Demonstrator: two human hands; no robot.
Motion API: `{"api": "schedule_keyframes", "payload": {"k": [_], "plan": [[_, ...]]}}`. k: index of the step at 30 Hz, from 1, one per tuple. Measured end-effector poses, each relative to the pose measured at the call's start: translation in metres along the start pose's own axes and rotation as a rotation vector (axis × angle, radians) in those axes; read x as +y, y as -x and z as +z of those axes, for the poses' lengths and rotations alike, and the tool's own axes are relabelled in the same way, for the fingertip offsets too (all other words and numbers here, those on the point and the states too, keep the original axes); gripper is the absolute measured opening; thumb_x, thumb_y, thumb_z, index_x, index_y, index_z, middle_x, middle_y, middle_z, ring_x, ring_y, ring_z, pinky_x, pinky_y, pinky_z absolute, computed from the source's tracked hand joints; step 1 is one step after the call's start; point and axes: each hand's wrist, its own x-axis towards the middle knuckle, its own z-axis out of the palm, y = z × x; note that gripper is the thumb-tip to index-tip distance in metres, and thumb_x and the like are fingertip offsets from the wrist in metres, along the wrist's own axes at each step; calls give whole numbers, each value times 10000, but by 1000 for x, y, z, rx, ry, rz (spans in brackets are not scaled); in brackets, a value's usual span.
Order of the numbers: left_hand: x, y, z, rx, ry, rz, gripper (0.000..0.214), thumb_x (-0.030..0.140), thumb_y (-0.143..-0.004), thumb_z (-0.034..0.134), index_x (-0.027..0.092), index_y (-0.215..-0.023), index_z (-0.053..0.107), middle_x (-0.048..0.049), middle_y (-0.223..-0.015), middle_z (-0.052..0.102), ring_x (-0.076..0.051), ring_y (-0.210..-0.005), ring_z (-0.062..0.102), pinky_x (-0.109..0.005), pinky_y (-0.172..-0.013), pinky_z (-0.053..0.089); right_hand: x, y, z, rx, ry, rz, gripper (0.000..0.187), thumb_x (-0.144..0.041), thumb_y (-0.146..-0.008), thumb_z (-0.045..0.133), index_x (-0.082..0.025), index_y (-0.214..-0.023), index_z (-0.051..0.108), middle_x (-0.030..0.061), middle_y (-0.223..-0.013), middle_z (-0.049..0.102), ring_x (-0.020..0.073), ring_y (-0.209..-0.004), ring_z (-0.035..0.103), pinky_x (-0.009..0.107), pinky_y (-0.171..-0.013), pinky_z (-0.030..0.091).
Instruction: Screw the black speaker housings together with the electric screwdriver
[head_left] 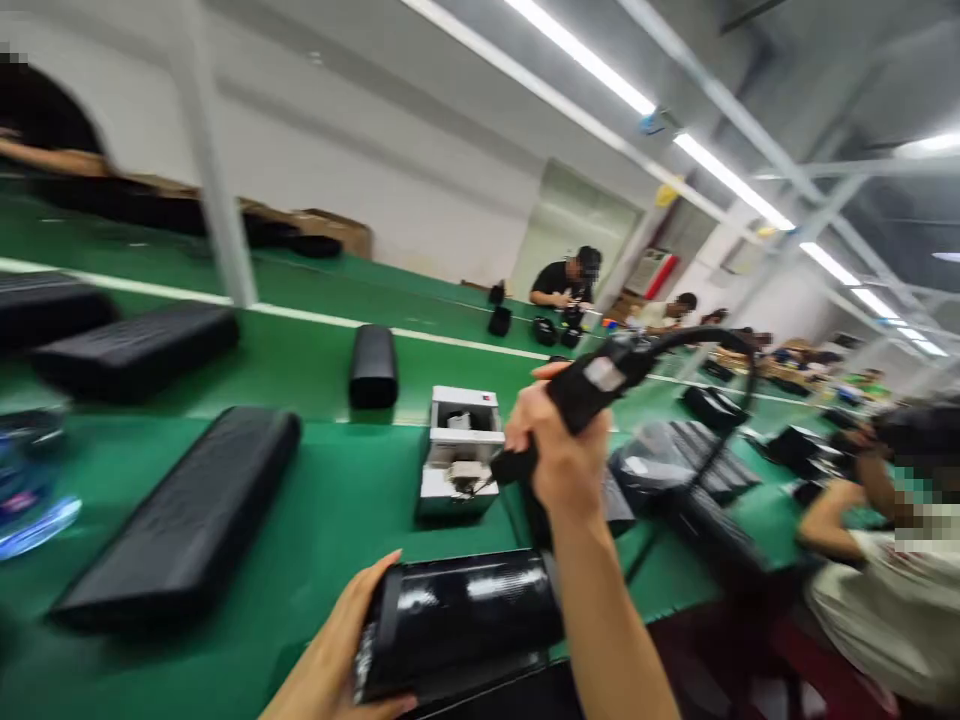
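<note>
Now, left hand (337, 650): cupping end of black cylinder (465, 610).
right hand (559, 450): fist closed on electric screwdriver (592, 385), raised.
risk: looping cable (701, 336) might snag, tugging the tool aside.

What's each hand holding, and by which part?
Left hand cups the black cylinder by its left end. Right hand wraps the middle of the corded black tool.

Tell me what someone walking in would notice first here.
The right hand, raised mid-frame, grips a black corded tool beside a white fixture. Below it, the left hand holds a glossy black cylinder at the near edge. Long black housings lie across the green bench to the left.
</note>
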Motion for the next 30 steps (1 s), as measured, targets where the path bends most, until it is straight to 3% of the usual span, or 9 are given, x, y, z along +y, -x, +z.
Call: {"api": "schedule_keyframes", "payload": {"k": [3, 7, 12, 21, 25, 30], "plan": [[9, 10, -3, -28, 71, -79, 1446, 198, -716, 995, 580, -1864, 203, -13, -1880, 478, -503, -1709, 502, -628, -1435, 464, 13, -22, -9, 69, 84, -108, 282, -336, -880, 888, -236, -944, 632, -100, -575, 581, 118, -438, 542, 246, -491, 516], [23, 6, -5, -46, 142, -99, 1363, 102, -743, 978, 444, -1857, 271, -116, -1889, 430, -471, -1733, 467, -662, -1447, 408, 32, -28, -10, 65, 99, -96, 248, -289, -875, 884, -224, -888, 645, -90, -567, 583, 117, -440, 548, 249, -495, 525], [30, 6, -8, -87, 169, -141, 1330, 66, -735, 968, 399, -1835, 298, -130, -1916, 372, -453, -1780, 388, -669, -1479, 333, 46, -27, -5, 72, 138, -71, 257, -322, -873, 879, -224, -943, 652, -93, -568, 582, 123, -433, 536, 256, -478, 518], [33, 5, -8, -81, 156, -152, 1332, 96, -733, 988, 380, -1846, 313, -137, -1910, 389, -468, -1770, 406, -654, -1469, 367, 53, -25, 1, 86, 153, -9, 298, -340, -833, 881, -227, -963, 638, -114, -572, 550, 118, -406, 505, 256, -422, 480], [32, 5, -8, -72, 167, -121, 1299, 114, -759, 991, 383, -1833, 312, -145, -1901, 391, -464, -1761, 422, -666, -1464, 367, 42, -19, -8, 63, 161, 30, 303, -338, -822, 891, -234, -961, 644, -118, -562, 537, 123, -408, 508, 259, -431, 482], [31, 5, -8, -60, 168, -76, 1258, 119, -784, 964, 379, -1827, 310, -140, -1861, 452, -441, -1727, 482, -649, -1460, 385, -2, -10, -34, 73, 162, 15, 248, -255, -863, 900, -234, -994, 691, -104, -592, 547, 118, -437, 494, 260, -469, 485]]}}
